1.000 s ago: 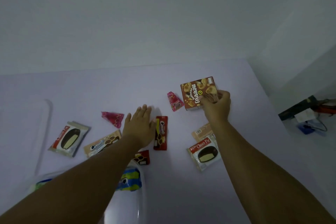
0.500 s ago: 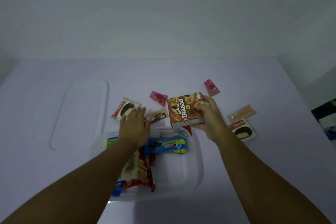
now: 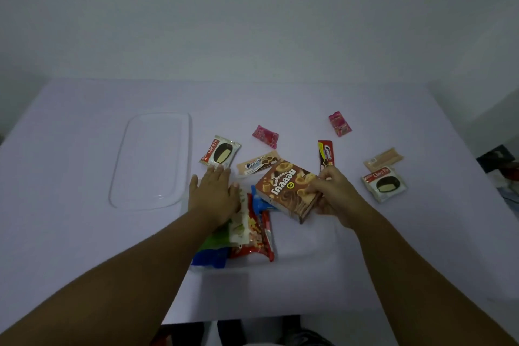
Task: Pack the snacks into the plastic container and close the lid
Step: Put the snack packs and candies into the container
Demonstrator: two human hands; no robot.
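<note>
Right hand (image 3: 335, 194) pinching brown snack box (image 3: 289, 189) by its end, over plastic container (image 3: 295, 255). Left hand (image 3: 214, 194) flat, spread on packets (image 3: 252, 233), holding nothing. Box likely light, stiff, crushable; best held across narrow edges.

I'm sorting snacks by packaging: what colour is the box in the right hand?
Brown with yellow-tan biscuit swirls and white lettering: the box, held by the right hand, head view.

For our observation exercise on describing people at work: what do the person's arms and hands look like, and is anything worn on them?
Both forearms are bare as far as the frame shows: no sleeves in view. The left hand and right hand wear no gloves, and no watch, bracelet or ring is visible. The dim light hides finer details.
</note>
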